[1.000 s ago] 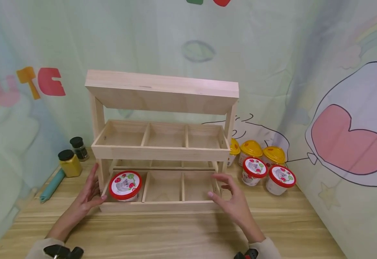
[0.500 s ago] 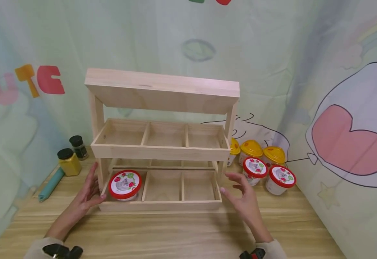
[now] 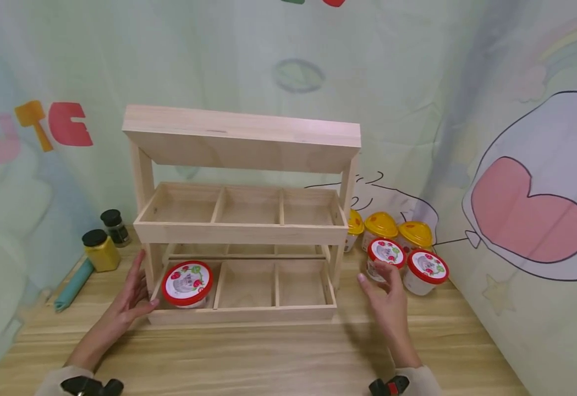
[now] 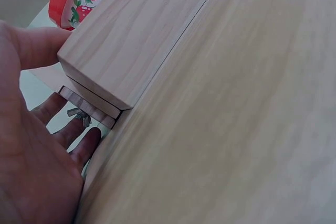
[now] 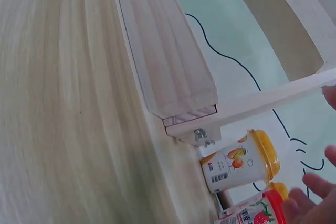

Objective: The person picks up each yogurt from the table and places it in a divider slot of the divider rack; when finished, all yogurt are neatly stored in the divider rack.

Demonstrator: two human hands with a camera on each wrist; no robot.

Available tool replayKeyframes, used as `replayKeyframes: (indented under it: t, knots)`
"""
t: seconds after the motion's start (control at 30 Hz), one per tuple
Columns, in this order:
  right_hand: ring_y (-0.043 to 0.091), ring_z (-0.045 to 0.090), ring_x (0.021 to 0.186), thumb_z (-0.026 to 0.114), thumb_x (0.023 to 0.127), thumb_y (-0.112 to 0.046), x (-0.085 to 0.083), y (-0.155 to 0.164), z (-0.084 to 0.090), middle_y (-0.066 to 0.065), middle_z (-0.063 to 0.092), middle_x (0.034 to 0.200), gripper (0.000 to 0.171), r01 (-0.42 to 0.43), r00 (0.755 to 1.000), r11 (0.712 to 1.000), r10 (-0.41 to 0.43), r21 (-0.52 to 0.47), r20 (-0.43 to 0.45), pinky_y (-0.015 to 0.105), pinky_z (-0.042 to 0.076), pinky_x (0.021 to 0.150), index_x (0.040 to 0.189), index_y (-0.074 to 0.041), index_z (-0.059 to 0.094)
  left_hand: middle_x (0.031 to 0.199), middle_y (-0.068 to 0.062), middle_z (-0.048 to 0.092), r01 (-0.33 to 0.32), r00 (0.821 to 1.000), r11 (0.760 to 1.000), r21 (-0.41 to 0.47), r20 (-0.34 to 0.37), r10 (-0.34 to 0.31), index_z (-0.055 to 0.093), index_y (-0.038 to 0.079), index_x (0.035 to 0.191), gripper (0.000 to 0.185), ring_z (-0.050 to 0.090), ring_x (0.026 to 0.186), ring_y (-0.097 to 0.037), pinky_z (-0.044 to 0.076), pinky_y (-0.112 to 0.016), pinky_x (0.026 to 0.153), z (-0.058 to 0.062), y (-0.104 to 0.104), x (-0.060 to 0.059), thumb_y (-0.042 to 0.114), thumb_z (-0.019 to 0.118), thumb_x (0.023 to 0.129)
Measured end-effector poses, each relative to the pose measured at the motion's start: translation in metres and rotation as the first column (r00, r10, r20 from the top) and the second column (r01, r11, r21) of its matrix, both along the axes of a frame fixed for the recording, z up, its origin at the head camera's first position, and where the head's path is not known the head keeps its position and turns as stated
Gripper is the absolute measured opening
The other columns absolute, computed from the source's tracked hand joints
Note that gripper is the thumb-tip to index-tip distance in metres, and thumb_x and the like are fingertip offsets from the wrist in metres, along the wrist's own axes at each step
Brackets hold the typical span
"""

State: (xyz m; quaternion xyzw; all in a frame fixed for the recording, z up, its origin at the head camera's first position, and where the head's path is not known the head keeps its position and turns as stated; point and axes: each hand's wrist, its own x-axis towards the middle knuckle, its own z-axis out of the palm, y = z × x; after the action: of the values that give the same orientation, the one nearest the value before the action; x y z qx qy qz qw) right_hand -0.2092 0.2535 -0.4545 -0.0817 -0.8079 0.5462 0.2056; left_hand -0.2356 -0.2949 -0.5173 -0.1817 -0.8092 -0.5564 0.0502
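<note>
A wooden tiered rack with divided trays stands on the table; its lower tray [image 3: 246,315] has a red-lidded tub [image 3: 187,283] in the left compartment. My left hand [image 3: 127,305] rests at the lower tray's left end. In the left wrist view the thumb touches the tray's corner [image 4: 105,51], and the fingers lie by a wing nut [image 4: 80,115]. My right hand [image 3: 391,302], fingers loosely bent, is just in front of a red-lidded tub [image 3: 386,251] and partly covers it; contact cannot be told. A second red-lidded tub [image 3: 426,273] stands to its right.
Behind these stand several yellow-lidded cups [image 3: 381,225]. At the left are a yellow jar [image 3: 102,254] with a black lid, a small dark jar [image 3: 116,228] and a teal roll [image 3: 73,286]. The rack's slanted top board [image 3: 241,126] overhangs the upper tray [image 3: 241,234].
My right hand has left the lower tray's right end and moved right to the nearest red-lidded tub. My left hand has stayed at the tray's left end.
</note>
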Motion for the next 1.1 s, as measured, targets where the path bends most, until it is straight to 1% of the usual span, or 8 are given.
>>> replayKeyframes:
  t: [0.1, 0.23, 0.37, 0.53, 0.7, 0.8, 0.93, 1.1]
  knots:
    - [0.037, 0.044, 0.150, 0.076, 0.102, -0.029, 0.002, 0.003, 0.000, 0.016, 0.052, 0.159, 0.061, 0.046, 0.999, 0.999, -0.046, 0.005, 0.018, 0.059, 0.036, 0.124, 0.151, -0.009, 0.048, 0.171, -0.040, 0.010, 0.000, 1.000, 1.000, 0.004, 0.006, 0.000, -0.013, 0.038, 0.172, 0.114, 0.030, 0.127, 0.023, 0.032, -0.002, 0.097, -0.001, -0.001, -0.001, 0.002, 0.066, 0.098]
    - [0.040, 0.039, 0.154, 0.074, 0.101, -0.039, 0.002, 0.009, 0.002, 0.014, 0.046, 0.164, 0.069, 0.098, 0.994, 0.995, -0.099, 0.016, 0.042, 0.062, 0.033, 0.126, 0.157, -0.012, 0.043, 0.171, -0.041, 0.009, 0.005, 1.000, 1.000, 0.007, -0.010, -0.005, -0.013, 0.036, 0.172, 0.114, 0.031, 0.128, 0.023, 0.032, -0.002, 0.098, -0.001, 0.000, -0.002, 0.000, 0.066, 0.098]
    - [0.042, 0.036, 0.157, 0.076, 0.100, -0.044, -0.002, 0.016, 0.002, 0.015, 0.041, 0.168, 0.075, 0.123, 0.991, 0.992, -0.125, 0.028, 0.053, 0.062, 0.033, 0.127, 0.159, -0.013, 0.040, 0.171, -0.041, 0.009, 0.008, 1.000, 1.000, 0.007, -0.018, -0.008, -0.013, 0.036, 0.172, 0.113, 0.031, 0.128, 0.023, 0.033, -0.002, 0.098, 0.000, 0.000, -0.002, 0.000, 0.065, 0.098]
    - [0.044, 0.030, 0.161, 0.076, 0.098, -0.047, -0.012, 0.025, 0.001, 0.017, 0.034, 0.174, 0.083, 0.132, 0.986, 0.989, -0.137, 0.060, 0.090, 0.068, 0.030, 0.128, 0.162, -0.012, 0.035, 0.171, -0.039, 0.008, 0.010, 1.000, 1.000, 0.011, -0.024, -0.010, -0.013, 0.035, 0.172, 0.113, 0.032, 0.128, 0.023, 0.033, -0.002, 0.098, 0.000, 0.000, 0.000, -0.001, 0.065, 0.098]
    - [0.042, 0.036, 0.156, 0.077, 0.098, -0.046, -0.023, 0.031, -0.003, 0.019, 0.039, 0.170, 0.085, 0.134, 0.986, 0.987, -0.142, 0.085, 0.085, 0.068, 0.031, 0.127, 0.162, -0.009, 0.035, 0.171, -0.040, 0.008, 0.012, 1.000, 1.000, 0.014, -0.024, -0.012, -0.013, 0.035, 0.172, 0.113, 0.032, 0.128, 0.023, 0.032, -0.001, 0.098, 0.000, 0.001, 0.001, -0.002, 0.065, 0.098]
    - [0.042, 0.036, 0.156, 0.077, 0.098, -0.045, -0.027, 0.033, -0.004, 0.019, 0.040, 0.169, 0.083, 0.132, 0.987, 0.987, -0.140, 0.094, 0.083, 0.067, 0.029, 0.129, 0.161, -0.009, 0.037, 0.174, -0.038, 0.005, 0.008, 1.000, 1.000, 0.009, -0.009, -0.008, -0.013, 0.036, 0.172, 0.113, 0.030, 0.130, 0.024, 0.032, 0.000, 0.098, 0.000, 0.000, 0.001, 0.000, 0.065, 0.099]
    - [0.041, 0.031, 0.161, 0.076, 0.099, -0.045, -0.032, 0.034, -0.004, 0.018, 0.038, 0.171, 0.080, 0.134, 0.985, 0.986, -0.143, 0.100, 0.093, 0.069, 0.025, 0.129, 0.161, -0.011, 0.038, 0.176, -0.036, 0.003, -0.003, 1.000, 1.000, -0.006, 0.020, 0.003, -0.014, 0.039, 0.171, 0.112, 0.028, 0.136, 0.021, 0.031, -0.001, 0.098, 0.000, 0.000, 0.000, 0.004, 0.065, 0.100]
    - [0.041, 0.036, 0.158, 0.076, 0.099, -0.044, -0.038, 0.033, -0.003, 0.017, 0.042, 0.168, 0.079, 0.145, 0.982, 0.980, -0.159, 0.134, 0.099, 0.068, 0.027, 0.129, 0.161, -0.012, 0.039, 0.176, -0.034, 0.002, -0.012, 0.999, 1.000, -0.013, 0.039, 0.013, -0.015, 0.041, 0.171, 0.113, 0.026, 0.144, 0.015, 0.030, 0.000, 0.097, 0.000, 0.000, 0.000, 0.005, 0.065, 0.101]
